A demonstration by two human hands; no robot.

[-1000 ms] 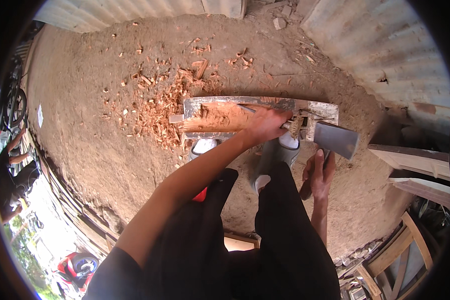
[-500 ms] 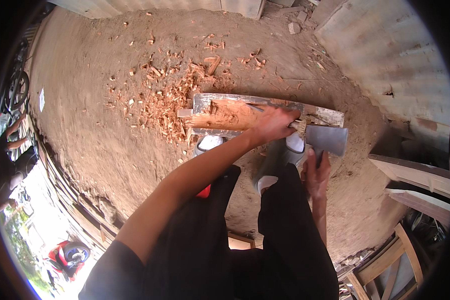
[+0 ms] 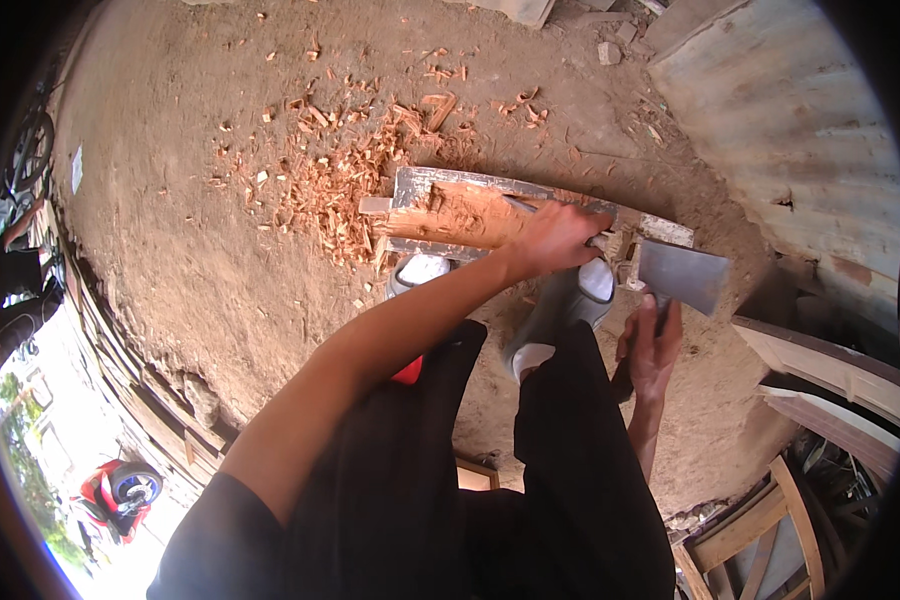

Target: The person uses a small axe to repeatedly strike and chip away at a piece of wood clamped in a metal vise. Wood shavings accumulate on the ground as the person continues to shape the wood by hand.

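Note:
A hollowed, weathered wooden piece (image 3: 460,220) lies across the ground before my feet, its carved inside bright orange-brown. My left hand (image 3: 560,240) is closed round the handle of a chisel (image 3: 519,204). The chisel's blade slants left toward the hollow, and its handle end (image 3: 600,240) shows at the right side of my fist. My right hand (image 3: 652,340) grips the short handle of a hatchet-like tool with a broad, flat grey head (image 3: 682,275). That head is held just right of the chisel's handle end, apart from it.
Wood shavings (image 3: 350,190) lie scattered on the dirt ground beyond and left of the piece. My shoes (image 3: 420,271) are against its near edge. Corrugated metal sheeting (image 3: 780,130) stands at the right, with wooden furniture parts (image 3: 760,530) below. A red motorcycle (image 3: 120,490) is at lower left.
The grey-headed tool and my right hand have moved right, away from the chisel's handle end. My left hand stays on the chisel. The whole view has shifted slightly.

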